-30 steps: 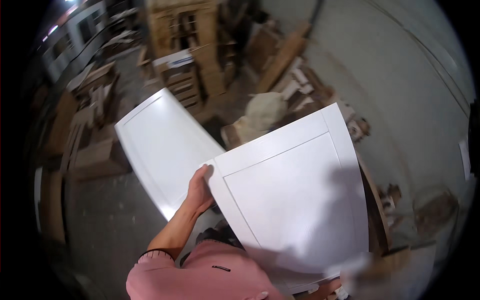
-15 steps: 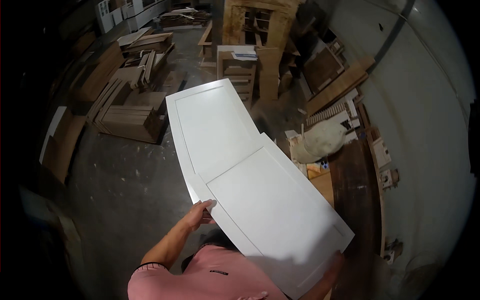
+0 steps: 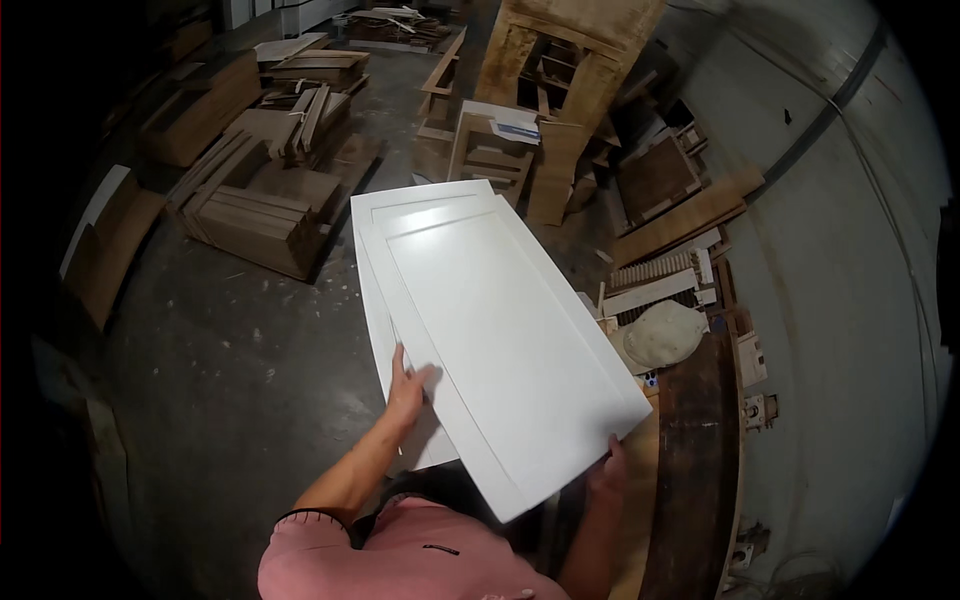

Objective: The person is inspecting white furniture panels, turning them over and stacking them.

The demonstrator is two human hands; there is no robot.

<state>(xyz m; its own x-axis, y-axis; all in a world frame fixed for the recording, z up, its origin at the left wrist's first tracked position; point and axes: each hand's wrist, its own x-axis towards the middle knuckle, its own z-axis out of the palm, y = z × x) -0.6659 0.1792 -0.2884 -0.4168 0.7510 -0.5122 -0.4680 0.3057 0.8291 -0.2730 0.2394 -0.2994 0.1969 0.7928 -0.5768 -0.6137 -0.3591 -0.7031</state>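
Two white cabinet doors with recessed centres overlap in front of me. The upper door [image 3: 515, 345] covers most of the lower door [image 3: 372, 300], whose far and left edges show, with a near corner below my left wrist. My left hand [image 3: 405, 393] is at the upper door's left edge, its thumb against that edge and its index finger stretched over the lower door's face; its other fingers are partly hidden. My right hand [image 3: 607, 470] grips the upper door near its right near corner, fingers hidden underneath. What supports the lower door is hidden.
A dark wooden bench [image 3: 690, 470] runs along the right wall, bearing a pale cap [image 3: 664, 334] and slatted pieces. Stacked wooden panels [image 3: 255, 220] stand on the floor at left. Ahead are a slatted wooden frame [image 3: 490, 160] and a large yellowish wooden frame [image 3: 590, 40].
The upper door has slid away from me over the lower one, which it now mostly covers. My left hand has moved forward, and my right hand has moved forward and left. The view has shifted slightly.
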